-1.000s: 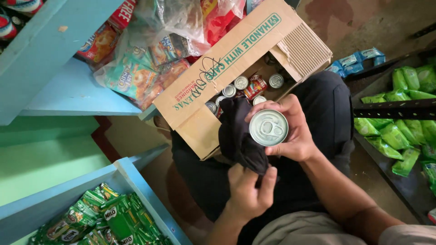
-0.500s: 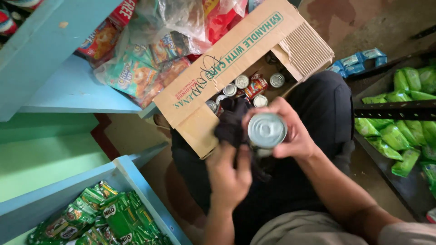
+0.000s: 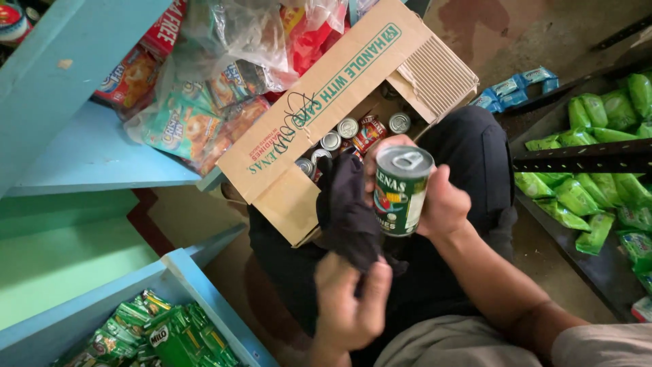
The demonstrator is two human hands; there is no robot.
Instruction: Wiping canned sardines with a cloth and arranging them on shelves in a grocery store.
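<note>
While your right hand [image 3: 445, 207] grips the can [image 3: 402, 191], now tipped sideways so its label shows, your left hand [image 3: 348, 306] has dropped lower, pinching the dark cloth [image 3: 348, 207].

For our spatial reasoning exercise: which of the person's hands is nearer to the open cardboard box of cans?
Right. The right hand holds a can upright just in front of the cardboard box. The left hand grips a dark cloth lower down, farther from the box.

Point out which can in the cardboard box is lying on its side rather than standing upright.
The red-labelled can in the cardboard box: its side wall faces up, while the cans around it, like the one beside it, show only silver tops.
</note>
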